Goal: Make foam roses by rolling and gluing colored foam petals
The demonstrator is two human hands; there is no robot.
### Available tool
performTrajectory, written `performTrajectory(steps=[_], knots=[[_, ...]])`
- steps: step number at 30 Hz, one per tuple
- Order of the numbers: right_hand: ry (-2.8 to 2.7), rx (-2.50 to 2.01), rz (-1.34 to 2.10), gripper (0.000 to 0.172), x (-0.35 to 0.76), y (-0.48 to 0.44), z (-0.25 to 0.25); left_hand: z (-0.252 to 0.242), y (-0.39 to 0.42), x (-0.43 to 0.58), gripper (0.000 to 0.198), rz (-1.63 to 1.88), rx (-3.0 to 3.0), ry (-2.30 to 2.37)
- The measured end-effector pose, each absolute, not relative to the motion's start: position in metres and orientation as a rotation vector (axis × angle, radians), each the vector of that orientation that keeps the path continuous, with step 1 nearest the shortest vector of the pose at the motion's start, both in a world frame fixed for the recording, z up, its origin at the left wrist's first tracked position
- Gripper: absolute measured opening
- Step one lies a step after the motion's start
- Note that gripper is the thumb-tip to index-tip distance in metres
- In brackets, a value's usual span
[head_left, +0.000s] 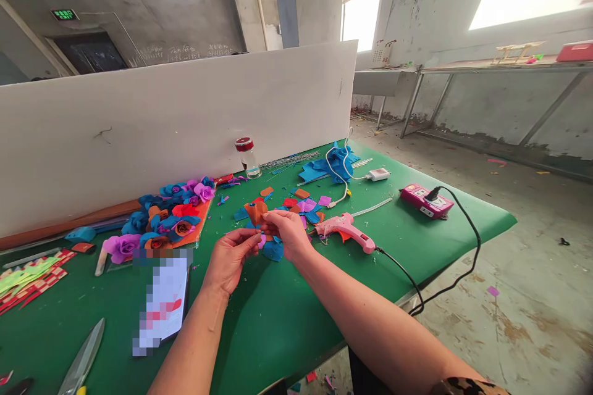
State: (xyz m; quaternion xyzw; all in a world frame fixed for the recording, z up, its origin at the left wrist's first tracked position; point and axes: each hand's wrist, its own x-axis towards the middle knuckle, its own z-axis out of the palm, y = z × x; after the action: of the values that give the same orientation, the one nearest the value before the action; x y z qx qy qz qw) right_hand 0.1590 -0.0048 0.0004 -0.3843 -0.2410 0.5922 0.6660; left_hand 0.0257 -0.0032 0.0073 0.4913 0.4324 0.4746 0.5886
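Above the green table, my right hand point(290, 231) pinches an orange-brown crepe paper flower piece point(256, 212) between thumb and fingers. Just below and left of it, my left hand point(234, 254) is closed in a pinch, its fingertips close to the right hand. A small purple paper petal point(262, 241) shows at the left fingertips; whether they grip it or it lies behind them, I cannot tell. Loose paper petals point(306, 205) in orange, red, blue and purple lie around both hands. A pink glue gun point(345, 229) rests right of my right hand.
Finished paper flowers point(173, 213) are heaped at the left, with a phone point(162, 302) and scissors point(84, 358) nearer. Behind stand a red-lidded glass jar point(248, 157) and a white board point(185, 117). A magenta power box point(426, 200) with a black cord sits right.
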Motion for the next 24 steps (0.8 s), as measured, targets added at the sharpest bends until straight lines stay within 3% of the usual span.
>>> performTrajectory(steps=[24], knots=[[-0.542,-0.857,1.341,0.013,0.1590,-0.0058,0.0013,0.0072,-0.0042,0.0260,0.031,1.087,1.148,1.008]])
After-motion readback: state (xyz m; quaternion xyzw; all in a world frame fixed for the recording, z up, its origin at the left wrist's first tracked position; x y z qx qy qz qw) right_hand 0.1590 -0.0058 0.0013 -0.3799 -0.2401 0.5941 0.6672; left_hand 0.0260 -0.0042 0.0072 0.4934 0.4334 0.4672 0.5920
